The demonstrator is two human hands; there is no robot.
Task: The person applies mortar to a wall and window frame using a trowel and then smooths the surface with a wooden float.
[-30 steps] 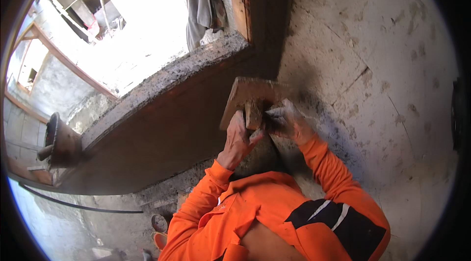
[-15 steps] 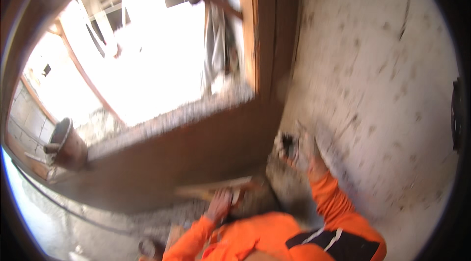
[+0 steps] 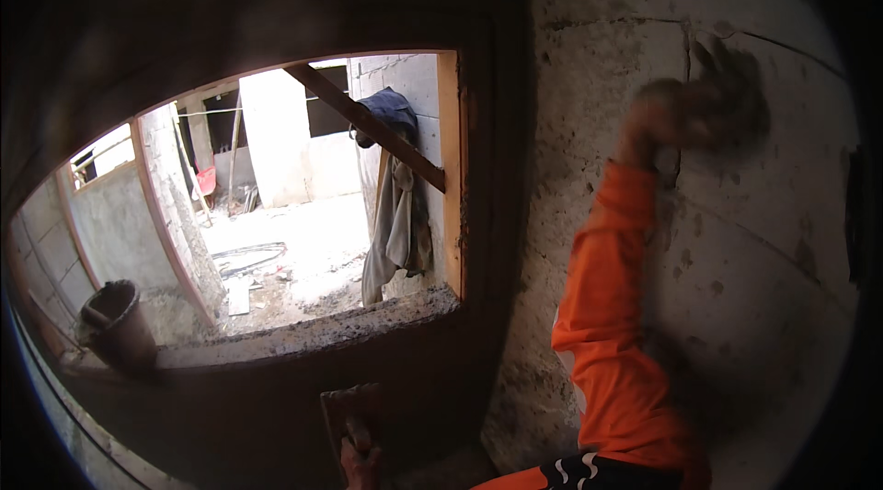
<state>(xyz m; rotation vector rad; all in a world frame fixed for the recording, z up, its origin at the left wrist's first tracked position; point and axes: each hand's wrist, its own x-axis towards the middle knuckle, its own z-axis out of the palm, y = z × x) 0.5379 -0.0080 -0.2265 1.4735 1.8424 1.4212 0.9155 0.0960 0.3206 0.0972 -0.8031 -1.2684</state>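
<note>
At the lower middle, my left hand [image 3: 361, 466] is closed around the handle of a plastering float [image 3: 337, 418]. Its board is tilted up in front of the dark wall below the window opening. My right hand [image 3: 676, 113] is raised high at the rough grey wall [image 3: 736, 242] on the right, with the orange-sleeved arm stretched upward. Motion smears its fingers. A dark, blurred shape lies beside them, and I cannot tell whether it is something held, mortar or shadow. Cracks or joints run across the wall near this hand.
A mortar-stained bucket [image 3: 118, 329] stands on the left end of the window sill [image 3: 303, 335]. A slanted wooden brace [image 3: 368, 131] crosses the opening's upper right. Beyond it hang a blue cap [image 3: 388, 108] and grey cloth [image 3: 394, 223]. Outside lies bright, debris-strewn ground.
My right hand has risen from low beside the corner to high on the right wall. My left hand has shifted left and down, turning the float more upright. The view has tilted upward.
</note>
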